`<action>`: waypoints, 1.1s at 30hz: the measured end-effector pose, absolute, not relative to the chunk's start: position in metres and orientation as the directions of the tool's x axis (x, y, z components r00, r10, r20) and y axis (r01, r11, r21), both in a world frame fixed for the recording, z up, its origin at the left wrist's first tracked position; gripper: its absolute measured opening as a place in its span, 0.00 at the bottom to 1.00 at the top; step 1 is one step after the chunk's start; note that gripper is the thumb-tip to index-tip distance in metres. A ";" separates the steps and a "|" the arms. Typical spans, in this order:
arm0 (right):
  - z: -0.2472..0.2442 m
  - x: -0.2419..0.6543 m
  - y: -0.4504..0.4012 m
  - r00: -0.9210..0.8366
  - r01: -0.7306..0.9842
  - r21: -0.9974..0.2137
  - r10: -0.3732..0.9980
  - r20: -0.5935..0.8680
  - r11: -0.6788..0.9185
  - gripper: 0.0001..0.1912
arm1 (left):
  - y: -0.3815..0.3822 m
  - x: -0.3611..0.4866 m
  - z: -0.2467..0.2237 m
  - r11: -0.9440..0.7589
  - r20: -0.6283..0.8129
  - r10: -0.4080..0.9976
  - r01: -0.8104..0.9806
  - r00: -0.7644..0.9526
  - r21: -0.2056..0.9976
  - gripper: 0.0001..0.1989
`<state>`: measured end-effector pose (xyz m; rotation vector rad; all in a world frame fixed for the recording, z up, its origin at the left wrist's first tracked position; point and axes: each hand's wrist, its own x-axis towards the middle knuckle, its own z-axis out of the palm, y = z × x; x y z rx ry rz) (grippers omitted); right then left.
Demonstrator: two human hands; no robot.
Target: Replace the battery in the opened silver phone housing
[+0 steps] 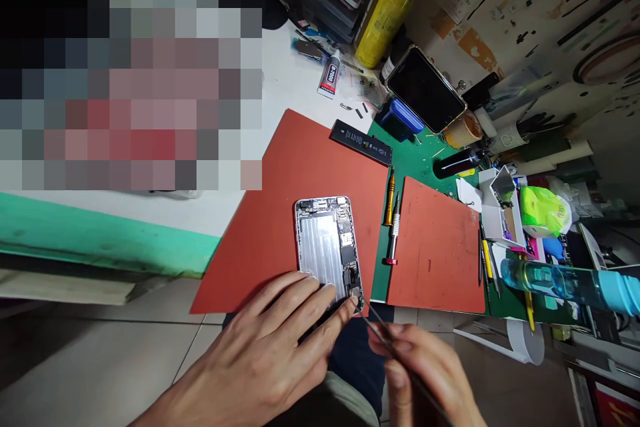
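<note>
An opened phone housing [320,240] lies on the red-brown mat [270,213], its silver inner tray and the circuit board [347,240] along its right side bare. My left hand [280,340] holds the housing at its lower end, fingers laid over it and the index fingertip on the bottom right corner. Those fingers hide the lower part of the housing; the thumb is mostly hidden. Pinched between thumb and fingers of my right hand [425,367] is a pair of thin dark tweezers [385,335], tips beside that corner. Whether the tips touch a part is too small to tell.
A black phone battery [361,142] lies above the housing. Gold [390,197] and silver screwdrivers [395,230] lie right of it, beside a second mat [435,247]. Further off are a glue tube [330,75], a propped phone [426,88] and a blue bottle [560,280].
</note>
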<state>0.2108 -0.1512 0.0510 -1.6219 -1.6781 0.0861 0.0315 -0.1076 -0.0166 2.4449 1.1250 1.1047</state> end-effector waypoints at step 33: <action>0.041 0.189 -0.148 0.099 0.901 -0.419 0.886 0.453 0.114 0.08 | -0.108 0.034 -0.019 -0.669 0.567 0.731 0.561 0.380 0.487 0.12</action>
